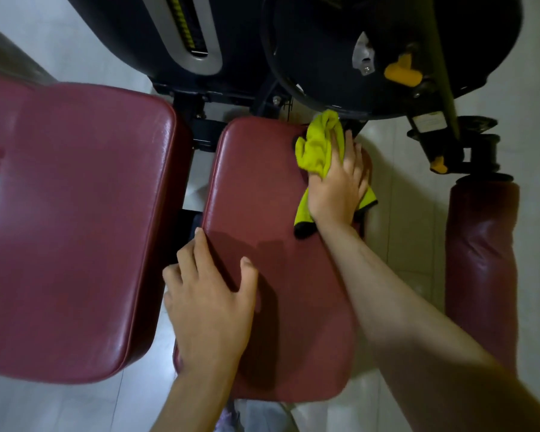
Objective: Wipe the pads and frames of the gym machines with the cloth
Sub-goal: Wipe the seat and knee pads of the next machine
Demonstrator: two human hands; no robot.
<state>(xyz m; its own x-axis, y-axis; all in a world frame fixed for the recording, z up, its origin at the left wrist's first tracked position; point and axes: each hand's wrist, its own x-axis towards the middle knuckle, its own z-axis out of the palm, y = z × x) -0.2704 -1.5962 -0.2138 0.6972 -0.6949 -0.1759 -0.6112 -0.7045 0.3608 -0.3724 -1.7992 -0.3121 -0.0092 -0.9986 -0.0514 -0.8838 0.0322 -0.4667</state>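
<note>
A dark red seat pad [272, 213] of a gym machine lies in the middle of the view. My right hand [340, 182] presses a yellow-green cloth [317, 148] flat against the pad's far right corner, fingers stretched over the cloth. The cloth's dark-edged end [303, 221] pokes out beside my wrist. My left hand [209, 291] rests on the pad's left edge, fingers spread, thumb on the top surface. A bigger red pad [75, 229] lies to the left.
The machine's dark frame [325, 57] with a yellow knob [402, 73] and a weight-stack slot [187, 29] stands behind the pads. A red roller pad [480, 260] hangs at the right. Pale floor tiles [399, 169] show between the parts.
</note>
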